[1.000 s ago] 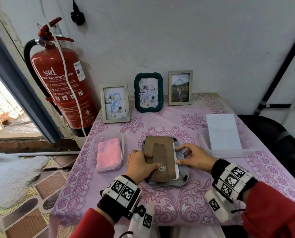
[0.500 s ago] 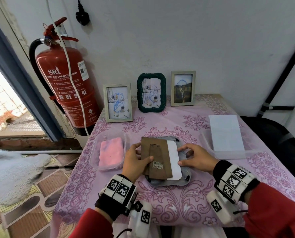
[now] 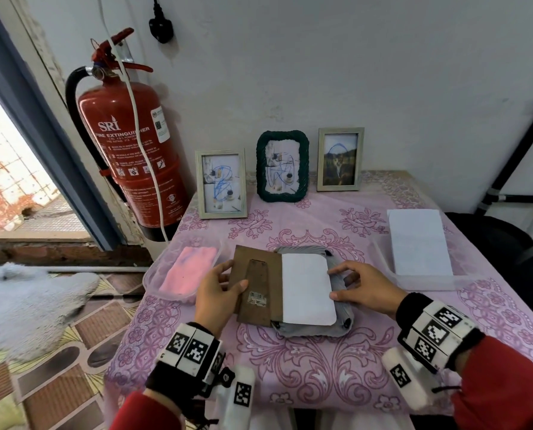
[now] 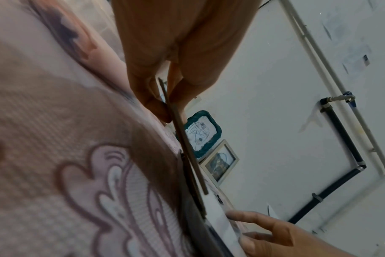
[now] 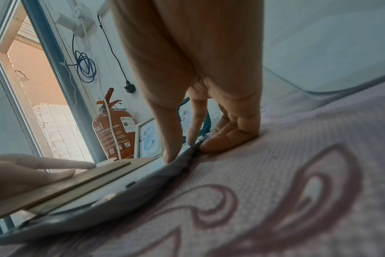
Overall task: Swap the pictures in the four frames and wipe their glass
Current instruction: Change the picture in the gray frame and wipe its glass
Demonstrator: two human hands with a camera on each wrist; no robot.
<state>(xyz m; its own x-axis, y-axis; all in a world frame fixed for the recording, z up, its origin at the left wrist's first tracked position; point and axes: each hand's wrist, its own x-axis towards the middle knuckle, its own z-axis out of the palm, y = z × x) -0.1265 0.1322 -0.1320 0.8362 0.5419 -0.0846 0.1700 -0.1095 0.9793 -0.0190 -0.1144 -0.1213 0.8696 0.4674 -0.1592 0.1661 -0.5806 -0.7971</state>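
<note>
While left hand (image 3: 220,291) pinches barcode-stickered backing board (image 3: 257,287), right hand (image 3: 364,287) fingertips press grey frame (image 3: 341,318) edge; extinguisher (image 3: 131,150) reads "SRI".

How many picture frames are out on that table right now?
4. Three stand along the wall: a pale frame on the left, a green frame in the middle, another pale frame on the right. A grey frame lies face down between the hands.

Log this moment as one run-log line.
left hand pinches backing board | right hand steadies grey frame | white sheet exposed
</note>
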